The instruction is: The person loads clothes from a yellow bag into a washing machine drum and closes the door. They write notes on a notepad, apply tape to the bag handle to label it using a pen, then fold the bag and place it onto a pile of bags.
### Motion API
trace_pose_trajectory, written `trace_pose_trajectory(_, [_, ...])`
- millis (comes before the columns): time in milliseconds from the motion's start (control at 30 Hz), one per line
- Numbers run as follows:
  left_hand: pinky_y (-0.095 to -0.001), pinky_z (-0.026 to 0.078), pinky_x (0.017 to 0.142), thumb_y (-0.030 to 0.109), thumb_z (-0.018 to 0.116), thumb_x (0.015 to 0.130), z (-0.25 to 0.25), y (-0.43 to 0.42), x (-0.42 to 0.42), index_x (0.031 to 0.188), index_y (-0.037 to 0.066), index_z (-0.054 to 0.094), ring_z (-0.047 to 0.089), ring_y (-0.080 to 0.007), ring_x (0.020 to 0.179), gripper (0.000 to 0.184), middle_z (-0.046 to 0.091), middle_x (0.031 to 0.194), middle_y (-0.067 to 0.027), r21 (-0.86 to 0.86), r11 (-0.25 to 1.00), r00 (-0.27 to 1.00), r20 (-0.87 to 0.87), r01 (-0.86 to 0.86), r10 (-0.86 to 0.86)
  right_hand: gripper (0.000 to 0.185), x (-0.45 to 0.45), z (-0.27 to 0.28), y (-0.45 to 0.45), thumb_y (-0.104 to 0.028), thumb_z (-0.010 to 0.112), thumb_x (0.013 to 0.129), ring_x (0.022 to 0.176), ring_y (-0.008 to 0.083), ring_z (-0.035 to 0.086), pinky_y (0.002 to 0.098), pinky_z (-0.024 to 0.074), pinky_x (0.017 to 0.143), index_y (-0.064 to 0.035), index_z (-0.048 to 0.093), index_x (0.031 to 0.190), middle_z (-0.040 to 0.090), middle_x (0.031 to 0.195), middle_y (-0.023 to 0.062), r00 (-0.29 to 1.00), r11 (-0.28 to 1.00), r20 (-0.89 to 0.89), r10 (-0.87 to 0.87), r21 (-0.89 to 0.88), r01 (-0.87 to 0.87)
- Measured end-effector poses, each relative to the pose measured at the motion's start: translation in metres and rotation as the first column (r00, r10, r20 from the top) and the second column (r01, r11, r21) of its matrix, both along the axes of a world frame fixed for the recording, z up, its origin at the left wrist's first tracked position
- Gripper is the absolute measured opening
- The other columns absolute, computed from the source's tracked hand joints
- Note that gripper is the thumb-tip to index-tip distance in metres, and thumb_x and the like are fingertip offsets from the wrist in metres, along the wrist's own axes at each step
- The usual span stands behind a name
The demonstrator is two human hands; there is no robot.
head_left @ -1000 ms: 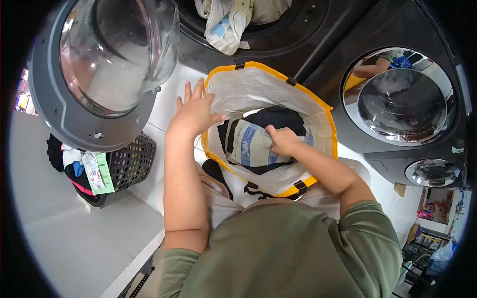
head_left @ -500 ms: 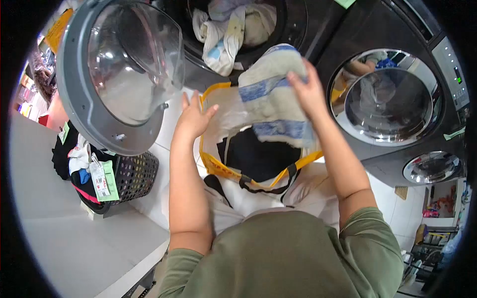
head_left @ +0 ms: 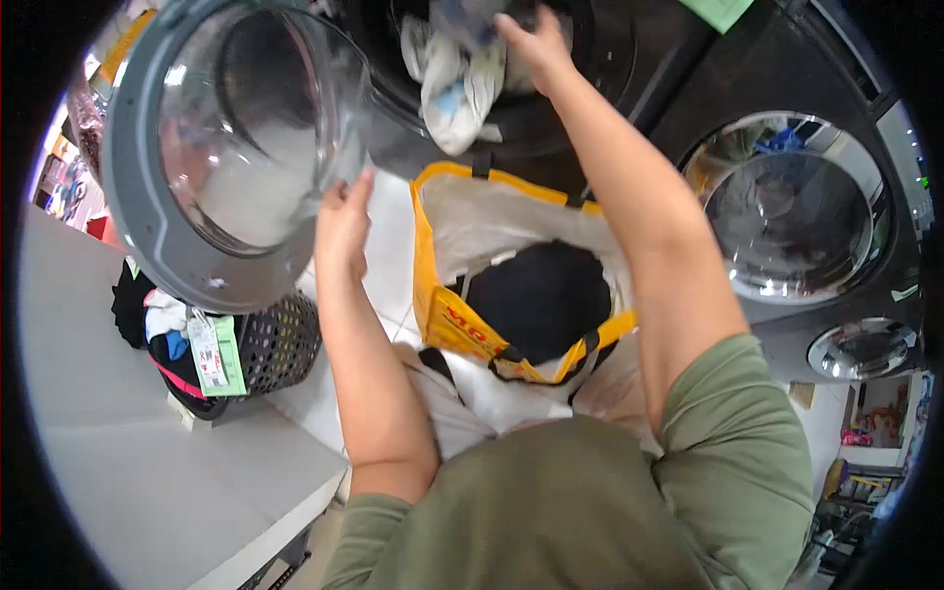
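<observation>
Black machines (head_left: 551, 147), two of them, are in view, with one big round door (head_left: 236, 138) swung open. One yellow bag (head_left: 440, 295) is parked below, and one basket (head_left: 285, 339) is stuffed with clothes (head_left: 165, 317). One black pile (head_left: 541, 300) is held in the bag. At the open drum, a white cloth (head_left: 457, 110) is draped beside a blurred bluish cloth (head_left: 462, 22); at least two pieces, exact count can't be made. Probably light, soft and floppy, best grabbed by a bunched middle. Right there the right hand (head_left: 539, 49) is placed, fingers too blurred to tell if anything's gripped. Near the door the left hand (head_left: 342, 226) is held, fingers partly curled, contact unclear.
</observation>
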State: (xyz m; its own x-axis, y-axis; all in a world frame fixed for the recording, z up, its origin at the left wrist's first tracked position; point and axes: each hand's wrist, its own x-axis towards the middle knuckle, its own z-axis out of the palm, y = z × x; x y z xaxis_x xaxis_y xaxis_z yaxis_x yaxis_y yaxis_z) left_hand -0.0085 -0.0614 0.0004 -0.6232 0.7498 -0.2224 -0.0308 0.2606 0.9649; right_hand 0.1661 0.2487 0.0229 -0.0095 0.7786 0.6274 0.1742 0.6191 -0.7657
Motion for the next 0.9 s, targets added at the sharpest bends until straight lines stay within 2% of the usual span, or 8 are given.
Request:
trace_pose_trajectory(100, [-0.0461, 0.039, 0.106, 0.043, 0.068, 0.087, 0.004, 0.0, -0.003, 0.149, -0.005, 0.026, 0.032, -0.0377, 0.14, 0.089, 0.036, 0.148, -0.027, 0.033, 0.997, 0.997, 0.026, -0.072, 0.071, 0.044, 0.013, -0.038, -0.069, -0.038, 0.069, 0.088, 0.089, 0.0195, 0.067, 0.0349, 0.0524, 0.077, -0.0045, 0.065, 0.116, 0.071, 0.095, 0.0104, 0.608, 0.868, 0.642, 0.467, -0.201, -0.454])
trace_pose_trajectory(267, [-0.0483, 0.037, 0.107, 0.039, 0.069, 0.087, 0.005, -0.006, -0.002, 0.15, -0.002, 0.023, 0.025, -0.0421, 0.142, 0.088, 0.03, 0.151, -0.0289, 0.114, 0.991, 0.997, 0.019, -0.076, 0.074, 0.043, 0.072, -0.195, -0.199, -0.037, 0.077, 0.076, 0.093, 0.024, 0.067, 0.0385, 0.0536, 0.077, -0.0072, 0.067, 0.104, 0.069, 0.102, 0.0163, -0.342, 0.622, 0.615, 0.71, -0.776, -0.104])
trace_pose_trajectory(333, [-0.0483, 0.037, 0.107, 0.039, 0.068, 0.088, 0.007, -0.006, -0.003, 0.151, 0.0, 0.022, 0.025, -0.0427, 0.142, 0.088, 0.028, 0.151, -0.0288, 0.111, 0.992, 0.998, 0.025, -0.054, 0.052, 0.08, 0.109, -0.242, -0.242, -0.04, 0.087, 0.064, 0.115, 0.0361, 0.056, 0.0442, 0.0538, 0.089, -0.0096, 0.051, 0.128, 0.051, 0.127, 0.0202, -0.341, 0.828, 0.784, 0.519, -0.56, -0.027])
trace_pose_trajectory(400, [-0.0481, 0.037, 0.107, 0.04, 0.068, 0.088, 0.009, -0.009, -0.001, 0.151, 0.0, 0.023, 0.025, -0.0429, 0.142, 0.087, 0.027, 0.152, -0.0283, 0.102, 0.994, 0.999, 0.034, -0.034, 0.03, 0.028, 0.125, -0.287, -0.268, -0.016, 0.062, 0.085, 0.106, 0.0359, 0.062, 0.0422, 0.0518, 0.091, -0.0033, 0.059, 0.109, 0.058, 0.114, 0.0205, -0.085, 0.941, 0.951, 0.299, -0.308, -0.138])
trace_pose_trajectory(567, [-0.0471, 0.038, 0.106, 0.041, 0.068, 0.089, 0.005, -0.007, -0.002, 0.15, 0.001, 0.027, 0.026, -0.0438, 0.141, 0.084, 0.027, 0.153, -0.0264, 0.167, 0.985, 0.994, 0.104, -0.042, 0.025, 0.017, 0.131, -0.267, -0.245, -0.013, 0.056, 0.084, 0.088, 0.0345, 0.068, 0.049, 0.0536, 0.075, -0.005, 0.064, 0.098, 0.068, 0.097, 0.0172, 0.109, 0.918, 0.923, 0.368, -0.342, -0.199])
trace_pose_trajectory(700, [-0.0421, 0.036, 0.108, 0.044, 0.071, 0.086, 0.007, -0.001, 0.013, 0.152, 0.006, 0.027, 0.028, -0.0353, 0.143, 0.087, 0.03, 0.153, -0.0225, 0.195, 0.966, 0.98, -0.139, 0.168, -0.142, 0.021, 0.096, -0.111, -0.207, -0.021, 0.062, 0.08, 0.073, 0.0425, 0.063, 0.0496, 0.0508, 0.067, -0.002, 0.059, 0.074, 0.063, 0.072, 0.0228, 0.667, 0.95, 0.676, 0.313, -0.224, -0.218])
trace_pose_trajectory(833, [-0.0394, 0.03, 0.113, 0.035, 0.085, 0.072, -0.017, 0.018, 0.052, 0.148, 0.003, 0.034, 0.031, -0.0296, 0.142, 0.097, 0.036, 0.151, -0.0212, 0.334, 0.653, 0.721, -0.466, 0.68, -0.513, 0.019, 0.06, 0.063, -0.201, -0.016, 0.059, 0.089, 0.053, 0.0101, 0.06, 0.0295, 0.0495, 0.056, -0.0022, 0.058, 0.076, 0.057, 0.059, 0.001, 0.809, 0.865, 0.305, 0.502, -0.168, -0.473])
trace_pose_trajectory(900, [-0.0364, 0.027, 0.115, 0.029, 0.092, 0.059, -0.007, 0.025, 0.093, 0.143, -0.006, 0.037, 0.038, -0.0329, 0.138, 0.106, 0.043, 0.146, -0.0203, 0.178, 0.671, 0.692, -0.269, 0.719, -0.67, 0.026, 0.055, 0.145, -0.203, -0.022, 0.063, 0.086, 0.069, 0.0234, 0.067, 0.0351, 0.0532, 0.067, 0.0023, 0.063, 0.092, 0.068, 0.078, 0.0145, 0.725, 0.734, 0.111, 0.68, -0.1, -0.672])
